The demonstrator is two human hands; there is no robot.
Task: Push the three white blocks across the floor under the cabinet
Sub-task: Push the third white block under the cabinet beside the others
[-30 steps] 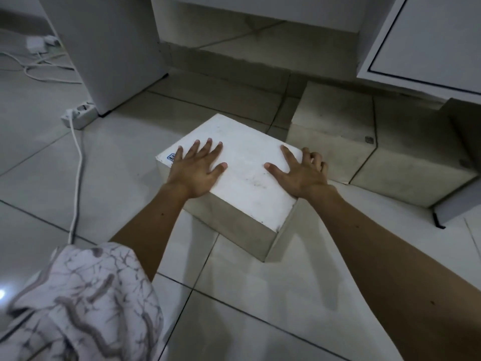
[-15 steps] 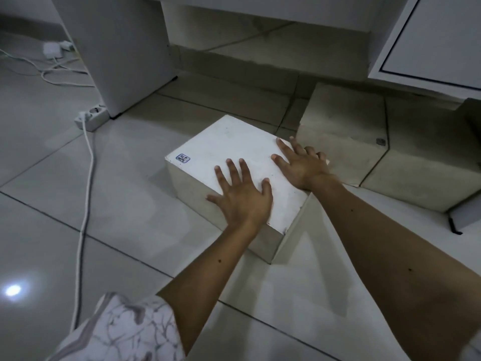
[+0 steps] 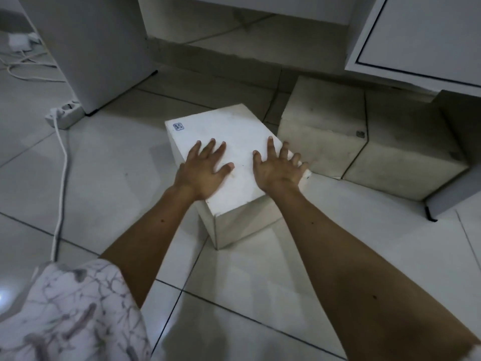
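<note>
Squarely at centre sits the nearest white block, rigid and probably heavy, skewed on slick tile floor. I have my left hand and right hand flat on top, fingers spread, gripping nothing; pushing low on its near face should work better. Two more blocks wait at two o'clock, under the cabinet.

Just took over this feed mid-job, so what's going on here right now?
A person kneeling on the tiled floor has both hands flat on top of a white block, left hand and right hand spread open. That block sits out in the open, turned at an angle. Two other white blocks already sit side by side, partly under the cabinet.
</note>
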